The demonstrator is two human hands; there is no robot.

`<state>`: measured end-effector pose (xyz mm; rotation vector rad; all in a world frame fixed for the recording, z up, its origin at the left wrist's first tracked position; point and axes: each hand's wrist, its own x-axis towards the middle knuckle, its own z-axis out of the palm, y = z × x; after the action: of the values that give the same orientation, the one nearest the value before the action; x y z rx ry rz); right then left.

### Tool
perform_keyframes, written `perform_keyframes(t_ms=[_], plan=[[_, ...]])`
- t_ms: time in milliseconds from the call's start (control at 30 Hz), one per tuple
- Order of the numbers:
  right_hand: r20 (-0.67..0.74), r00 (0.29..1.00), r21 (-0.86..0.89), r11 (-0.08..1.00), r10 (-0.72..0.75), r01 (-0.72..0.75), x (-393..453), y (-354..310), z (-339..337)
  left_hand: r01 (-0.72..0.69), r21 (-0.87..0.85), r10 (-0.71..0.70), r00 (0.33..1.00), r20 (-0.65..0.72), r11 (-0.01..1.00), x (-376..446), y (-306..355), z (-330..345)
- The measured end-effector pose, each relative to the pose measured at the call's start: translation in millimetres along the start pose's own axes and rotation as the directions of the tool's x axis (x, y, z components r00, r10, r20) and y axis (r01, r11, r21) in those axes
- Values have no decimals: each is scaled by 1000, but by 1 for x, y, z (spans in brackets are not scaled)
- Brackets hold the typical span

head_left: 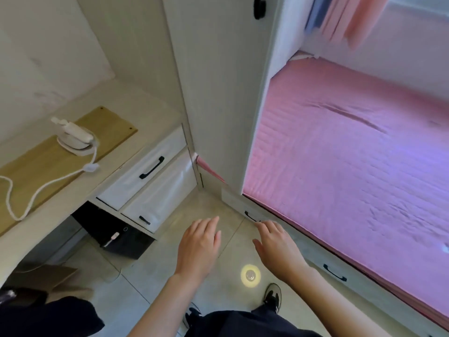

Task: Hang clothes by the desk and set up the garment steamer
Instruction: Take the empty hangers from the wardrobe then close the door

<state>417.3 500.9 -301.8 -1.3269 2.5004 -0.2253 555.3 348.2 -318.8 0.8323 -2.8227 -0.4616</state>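
Both my hands, left (199, 246) and right (279, 249), hang empty with loose fingers over the floor, garment steamer (74, 137) sits on the left surface (150, 117), so next I likely fetch the far-right clothes (352, 18).

I see soft, even daylight, a round yellowish glare spot on the pale tiled floor (250, 275), blurred pink hanging fabric (359, 18), and wide-angle bending at the edges.
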Motion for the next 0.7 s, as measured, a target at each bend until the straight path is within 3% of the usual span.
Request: perform_keyframes(t_ms=[367,700], plan=[[-136,991,-67,998,0,-10,5,178,-43,-17,-63,17,1000,-12,998,87,168,67],[-199,977,-105,993,-82,62,94,232,-89,-25,66,32,995,-96,997,185,203,69]])
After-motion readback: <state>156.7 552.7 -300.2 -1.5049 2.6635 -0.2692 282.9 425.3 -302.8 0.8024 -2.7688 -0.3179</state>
